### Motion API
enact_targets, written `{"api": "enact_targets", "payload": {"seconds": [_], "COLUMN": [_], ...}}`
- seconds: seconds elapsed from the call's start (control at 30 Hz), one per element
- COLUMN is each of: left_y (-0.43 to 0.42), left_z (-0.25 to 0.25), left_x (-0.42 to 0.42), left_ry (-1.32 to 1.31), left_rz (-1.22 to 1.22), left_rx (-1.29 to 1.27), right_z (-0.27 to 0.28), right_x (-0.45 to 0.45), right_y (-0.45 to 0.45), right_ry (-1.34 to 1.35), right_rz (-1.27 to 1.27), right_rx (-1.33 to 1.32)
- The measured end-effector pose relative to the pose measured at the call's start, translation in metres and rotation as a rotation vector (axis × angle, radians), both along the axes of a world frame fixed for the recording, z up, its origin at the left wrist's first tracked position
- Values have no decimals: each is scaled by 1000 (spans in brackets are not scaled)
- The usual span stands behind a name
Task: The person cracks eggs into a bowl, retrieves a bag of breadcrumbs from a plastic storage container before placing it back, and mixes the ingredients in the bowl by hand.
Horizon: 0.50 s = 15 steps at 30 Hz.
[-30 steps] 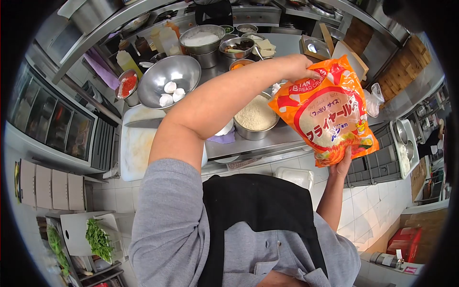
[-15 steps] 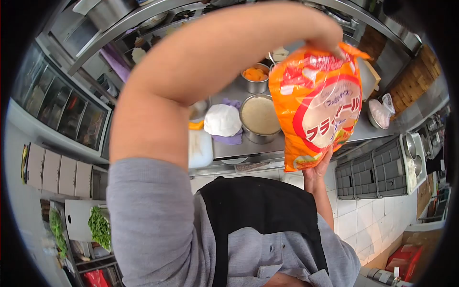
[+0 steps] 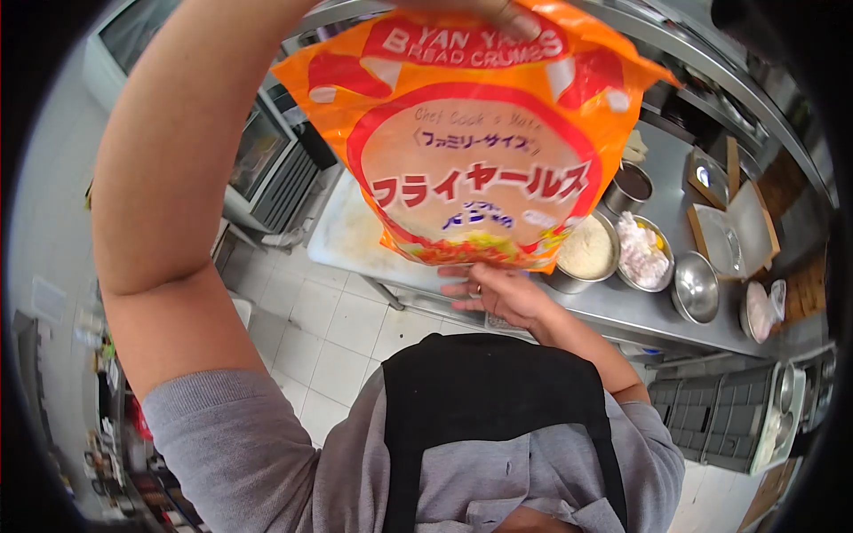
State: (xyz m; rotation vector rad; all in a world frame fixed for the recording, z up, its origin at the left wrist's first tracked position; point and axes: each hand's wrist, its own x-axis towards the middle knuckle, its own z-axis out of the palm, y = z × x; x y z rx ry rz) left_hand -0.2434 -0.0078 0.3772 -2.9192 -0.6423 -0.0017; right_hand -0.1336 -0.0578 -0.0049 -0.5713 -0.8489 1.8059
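Observation:
An orange bag of bread crumbs [image 3: 480, 115] hangs upright in front of me, its printed face towards me. My left hand [image 3: 498, 11] grips it by the top edge, partly cut off by the frame. Just below the bag's bottom edge is my right hand [image 3: 502, 295], palm up with the fingers stretched apart. Whether it bears any weight I cannot tell. Beside the bag's lower right corner stands a metal pot of pale crumbs [image 3: 588, 250] on the steel counter [image 3: 662, 147].
A bowl of pale, lumpy food [image 3: 641, 251], an empty-looking steel bowl [image 3: 696, 286] and an opened cardboard box [image 3: 733, 233] stand along the counter. A white cutting board [image 3: 342, 235] lies behind the bag. Grey crates [image 3: 711, 413] are at the lower right.
The bag has moved left, away from the crumb pot, and looks larger. The view has shifted left. My right hand's fingers now show spread below the bag; my left hand still holds the top.

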Motion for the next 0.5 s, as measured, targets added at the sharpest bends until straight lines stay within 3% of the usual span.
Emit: {"api": "enact_targets", "payload": {"seconds": [0.07, 0.1, 0.13, 0.2, 0.27, 0.33, 0.37, 0.43, 0.5], "left_y": [13, 16, 69, 83, 95, 111, 105, 99, 99], "left_z": [8, -5, -62, -97, -137, -168, -157, -140, -134], "left_x": [-9, -13, -33, -44, -53, -62, -67, -70, -73], "left_ry": [237, 283, -100, 15, 136, 43, 13, 5, -49], "left_rz": [172, 199, -23, -6, 60, 49, 28, 22, -20], "left_rx": [-319, -181, 116, 254, 195, 156, 142, 156, 218], "right_z": [-3, -11, -20, -42, -58, -40, -22, 52, 98], "right_x": [-13, -15, -17, -17, -15, -9, -6, -5, 3], "right_y": [9, 16, 22, 35, 40, 35, 32, 10, -5], "right_ry": [-111, -215, -322, -412, -842, -902, -952, -784, -740], "right_rz": [138, 204, 271, 298, 325, 399, 471, 297, -168], "right_rx": [-67, -130, -194, -218, -160, -41, 69, 142, 259]}}
